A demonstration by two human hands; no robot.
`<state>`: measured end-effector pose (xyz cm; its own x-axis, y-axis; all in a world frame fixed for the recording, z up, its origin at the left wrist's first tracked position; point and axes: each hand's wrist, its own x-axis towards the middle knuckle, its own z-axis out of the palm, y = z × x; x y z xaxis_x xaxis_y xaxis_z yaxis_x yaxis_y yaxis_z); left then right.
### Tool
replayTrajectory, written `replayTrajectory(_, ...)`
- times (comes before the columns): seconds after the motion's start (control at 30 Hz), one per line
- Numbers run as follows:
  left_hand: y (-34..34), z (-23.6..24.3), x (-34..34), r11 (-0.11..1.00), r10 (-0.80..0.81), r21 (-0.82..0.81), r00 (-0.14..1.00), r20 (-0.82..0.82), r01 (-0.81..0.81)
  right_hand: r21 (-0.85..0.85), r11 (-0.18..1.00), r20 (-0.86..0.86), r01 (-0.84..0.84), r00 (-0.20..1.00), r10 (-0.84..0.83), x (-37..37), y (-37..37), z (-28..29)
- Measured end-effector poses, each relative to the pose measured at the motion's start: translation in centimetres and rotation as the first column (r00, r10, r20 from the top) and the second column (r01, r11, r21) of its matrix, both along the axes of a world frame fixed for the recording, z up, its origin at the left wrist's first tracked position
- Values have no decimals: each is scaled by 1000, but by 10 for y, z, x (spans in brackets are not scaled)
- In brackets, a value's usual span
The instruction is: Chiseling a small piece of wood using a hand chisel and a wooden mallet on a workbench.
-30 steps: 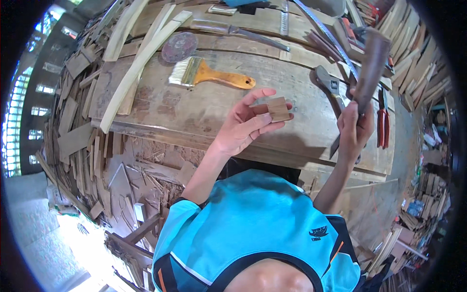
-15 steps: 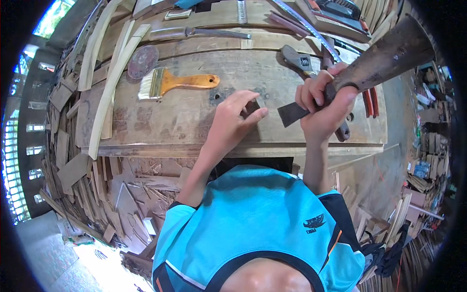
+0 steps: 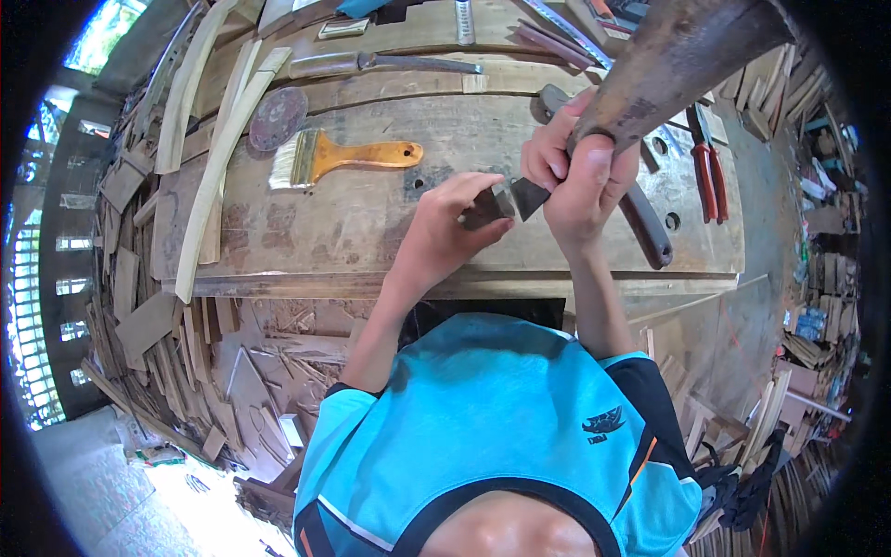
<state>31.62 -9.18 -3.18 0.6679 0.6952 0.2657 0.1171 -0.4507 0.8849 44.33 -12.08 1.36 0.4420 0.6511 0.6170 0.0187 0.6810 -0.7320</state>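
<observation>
My right hand [image 3: 585,181] is closed round a chisel-like tool [image 3: 687,70] with a flat dark blade and a thick, dark, tapering handle that rises to the upper right. Its blade [image 3: 529,197] points left and down, its tip close against a small dark block [image 3: 488,209]. That block is pinched between the thumb and fingers of my left hand [image 3: 444,227], just above the bench. Whether blade and block touch I cannot tell. Beneath my right hand lies what looks like an adjustable wrench [image 3: 646,226], mostly covered, with its holed handle end showing.
On the wooden workbench [image 3: 343,237] lie a flat paintbrush [image 3: 357,158], a round disc [image 3: 278,119], long wood strips [image 3: 218,176] and a wooden-handled chisel [image 3: 371,62]. Red-handled pliers [image 3: 711,181] rest at the right. Scrap wood [image 3: 139,325] is piled left of the bench.
My right hand has moved left, bringing the blade from a gap away right up to the block. The tool's handle has swung left too. My left hand has shifted only slightly.
</observation>
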Motion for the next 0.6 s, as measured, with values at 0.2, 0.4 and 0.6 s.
replayTrajectory(0.2,1,0,1,1000,-11,12,999,50,11,-6,1000,22,-1,1000,1,-2,1,-2)
replayTrajectory(0.4,2,1,0,999,-29,17,999,38,29,-15,1000,4,-19,1000,19,-3,1,0)
replayTrajectory(0.6,2,1,0,999,-16,38,999,39,15,9,999,67,33,997,-34,-4,2,-2)
